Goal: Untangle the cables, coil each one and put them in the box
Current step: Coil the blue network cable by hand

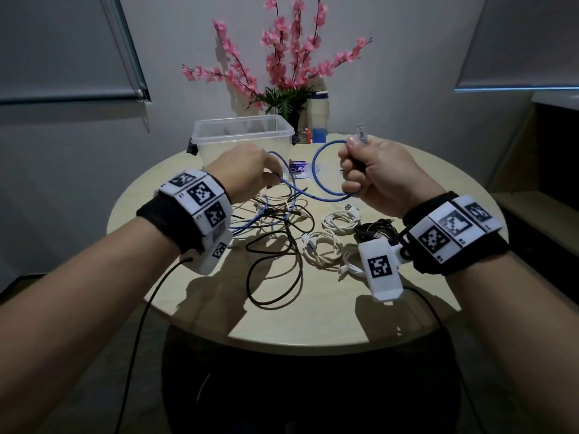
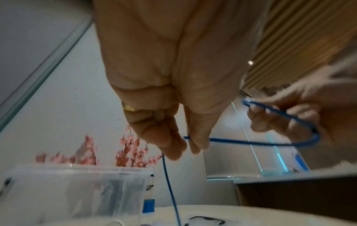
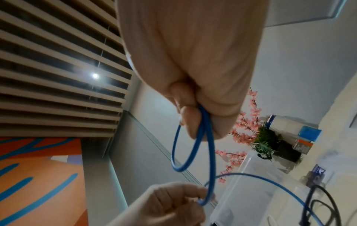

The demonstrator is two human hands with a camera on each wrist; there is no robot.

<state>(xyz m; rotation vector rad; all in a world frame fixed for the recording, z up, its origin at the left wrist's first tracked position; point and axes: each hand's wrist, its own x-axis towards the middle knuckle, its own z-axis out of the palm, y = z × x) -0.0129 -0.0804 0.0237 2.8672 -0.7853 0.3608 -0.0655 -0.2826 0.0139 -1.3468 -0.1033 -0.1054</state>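
My right hand (image 1: 366, 173) grips a blue cable (image 1: 316, 177) near its clear plug (image 1: 360, 131), with one loop of it hanging from the fist (image 3: 195, 120). My left hand (image 1: 250, 170) pinches the same blue cable (image 2: 251, 141) further along, between thumb and fingertips (image 2: 185, 145). From there the cable drops into a tangle of black and white cables (image 1: 279, 227) on the round table (image 1: 313, 321). A clear plastic box (image 1: 241, 136) stands open behind my left hand.
Several coiled white cables (image 1: 326, 245) and a black bundle (image 1: 376, 230) lie on the table's right half. A pot of pink flowers (image 1: 288, 73), a white jar (image 1: 318, 111) and small boxes (image 1: 311, 136) stand at the far edge.
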